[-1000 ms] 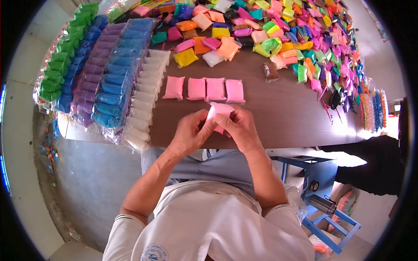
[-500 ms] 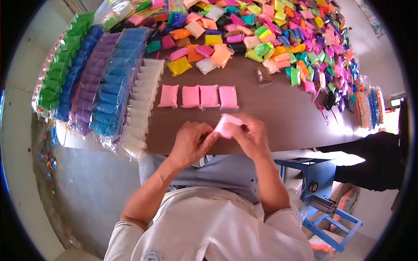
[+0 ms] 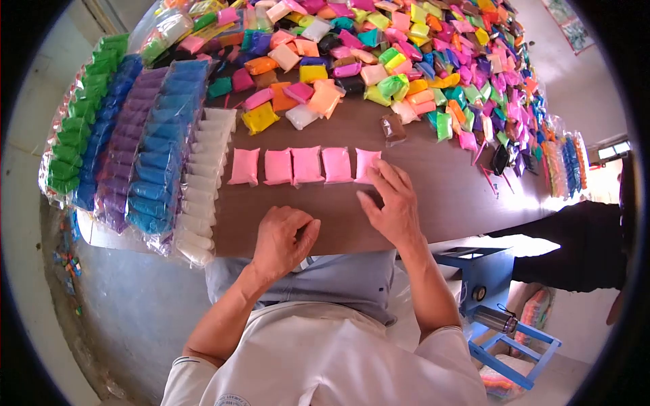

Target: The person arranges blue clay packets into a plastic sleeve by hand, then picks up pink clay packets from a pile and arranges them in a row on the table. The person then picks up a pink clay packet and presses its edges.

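Several pink packets [image 3: 307, 166] lie in a row across the brown table, sealed in clear film. At the row's right end, the last pink packet [image 3: 366, 164] has the fingertips of my right hand [image 3: 391, 201] at its lower right edge. That hand is open, thumb apart from the fingers, and the packet lies flat on the table. My left hand [image 3: 286, 237] rests by the near table edge, below the row. Its fingers are curled in, and I see nothing in them.
Long clear bags of green, blue, purple, light blue and white packets [image 3: 203, 176] stand along the left. A large heap of coloured packets [image 3: 406, 61] covers the far side. A brown packet [image 3: 393, 129] lies before it. A blue stool [image 3: 494, 277] holds a bottle [image 3: 496, 319] at right.
My right hand has set the pink packet down at the row's right end and loosened its fingers. My left hand has come off that packet and drawn slightly nearer me.
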`<state>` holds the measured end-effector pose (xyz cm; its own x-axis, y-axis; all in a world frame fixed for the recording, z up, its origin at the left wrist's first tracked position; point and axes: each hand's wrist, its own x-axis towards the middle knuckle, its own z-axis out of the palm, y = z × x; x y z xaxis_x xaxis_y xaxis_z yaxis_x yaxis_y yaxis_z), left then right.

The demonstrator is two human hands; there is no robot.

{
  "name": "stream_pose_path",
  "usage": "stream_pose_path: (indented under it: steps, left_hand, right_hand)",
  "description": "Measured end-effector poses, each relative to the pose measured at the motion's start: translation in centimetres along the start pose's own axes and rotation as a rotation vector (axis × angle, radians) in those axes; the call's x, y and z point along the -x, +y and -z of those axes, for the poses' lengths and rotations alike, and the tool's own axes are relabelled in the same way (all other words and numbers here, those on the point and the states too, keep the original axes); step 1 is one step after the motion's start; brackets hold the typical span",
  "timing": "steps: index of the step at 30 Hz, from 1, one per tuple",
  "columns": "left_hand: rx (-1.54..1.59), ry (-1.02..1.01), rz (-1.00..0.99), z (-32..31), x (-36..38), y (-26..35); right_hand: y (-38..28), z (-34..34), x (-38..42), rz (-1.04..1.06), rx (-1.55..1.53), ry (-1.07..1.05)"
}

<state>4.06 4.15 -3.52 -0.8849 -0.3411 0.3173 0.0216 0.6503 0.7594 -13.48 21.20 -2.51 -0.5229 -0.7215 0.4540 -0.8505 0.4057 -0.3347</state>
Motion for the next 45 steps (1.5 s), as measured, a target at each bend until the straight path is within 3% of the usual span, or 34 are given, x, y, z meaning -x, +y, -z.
stream_pose_path:
  steps: [19,25,29,32,34,37,41,43,45]
  left_hand:
    - [0.056,0.014,-0.005,0.4,-0.2,-0.1]
    - [0.088,-0.032,0.031,1.1,-0.3,0.0]
    - [0.102,-0.04,0.042,1.2,-0.4,-0.1]
    - [0.115,-0.019,0.042,1.2,-0.4,-0.3]
    - [0.129,-0.01,0.036,1.2,-0.3,-0.2]
    - [0.15,0.001,0.028,1.4,-0.4,-0.4]
    - [0.189,0.01,0.032,1.4,-0.2,-0.7]
    - [0.198,-0.01,0.036,1.4,-0.2,-0.8]
    - [0.187,-0.012,0.042,1.4,-0.2,-0.7]
  right_hand:
    - [1.7,-0.7,-2.7,0.027,-0.006,-0.07]
    - [2.6,-0.8,-11.2,0.017,-0.154,0.115]
    - [5.3,-3.7,-18.6,0.04,-0.192,0.116]
    - [8.2,-6.0,-23.2,0.052,-0.173,0.065]
    - [10.2,-7.0,-24.9,0.033,0.005,-0.142]
    - [11.8,-6.8,-26.0,-0.065,-0.069,-0.228]
    - [14.0,-5.9,-27.1,-0.004,-0.047,-0.357]
    - [14.2,-5.6,-27.5,-0.173,-0.119,-0.405]
    - [13.9,-5.6,-28.0,-0.184,-0.114,-0.418]
